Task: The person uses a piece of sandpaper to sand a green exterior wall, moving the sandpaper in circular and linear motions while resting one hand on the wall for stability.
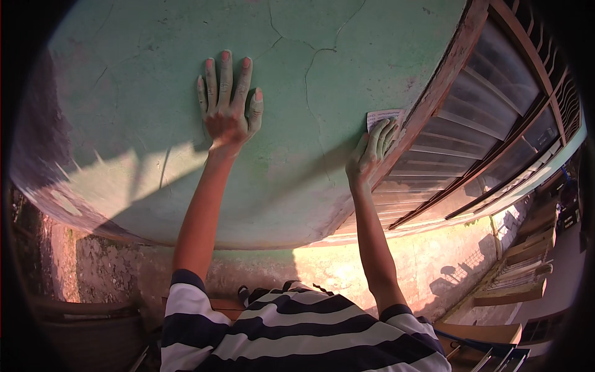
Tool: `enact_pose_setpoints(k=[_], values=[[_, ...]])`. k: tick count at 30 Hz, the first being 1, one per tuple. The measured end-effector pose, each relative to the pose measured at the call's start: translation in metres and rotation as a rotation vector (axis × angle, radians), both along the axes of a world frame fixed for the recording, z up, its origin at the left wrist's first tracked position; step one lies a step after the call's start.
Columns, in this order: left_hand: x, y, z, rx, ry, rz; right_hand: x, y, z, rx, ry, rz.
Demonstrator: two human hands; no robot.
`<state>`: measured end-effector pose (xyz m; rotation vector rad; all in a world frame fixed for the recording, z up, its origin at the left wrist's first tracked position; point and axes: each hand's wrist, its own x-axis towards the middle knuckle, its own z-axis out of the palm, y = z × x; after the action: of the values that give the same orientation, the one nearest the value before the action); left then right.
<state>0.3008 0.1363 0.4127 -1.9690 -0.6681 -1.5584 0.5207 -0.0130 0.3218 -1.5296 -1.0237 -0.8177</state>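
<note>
Green wall (291, 142): spread behind both grips, with a sunlit patch below and left of the left grip.
Louvred window (462, 130): to the right of the right grip, its slats set in a worn wooden frame (434, 93) just beside that grip.
Striped shirt (304, 322): dark and white, below both grips, on the person whose bare forearms reach up.
Branching crack (306, 80): running down the wall between the two grips.
Left grip (228, 121): wide, fingers spread flat on the wall, pale dust on them, holding nothing.
Right grip (370, 155): narrow, fingers close together, holding the sheet against the wall.
Printed white paper sheet (378, 116): under the right grip's fingers, its upper edge showing past them.
</note>
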Motion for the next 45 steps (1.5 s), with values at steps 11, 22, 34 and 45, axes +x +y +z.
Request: enact_pose_setpoints(k=[11,22,34,45], values=[[0.0,-0.003,0.003,0.008,0.011,-0.012,-0.018,-0.013,-0.126,-0.124,0.058,0.04],[-0.001,0.0,0.002,0.009,-0.002,-0.011,0.002,0.005,0.018,0.125,-0.008,-0.067],[0.0,-0.002,0.001,-0.005,0.006,-0.011,0.001,0.005,-0.046,-0.026,-0.028,-0.029],[0.003,0.002,0.004,0.012,-0.044,-0.001,-0.002,0.005,-0.093,-0.115,0.0,-0.027]])
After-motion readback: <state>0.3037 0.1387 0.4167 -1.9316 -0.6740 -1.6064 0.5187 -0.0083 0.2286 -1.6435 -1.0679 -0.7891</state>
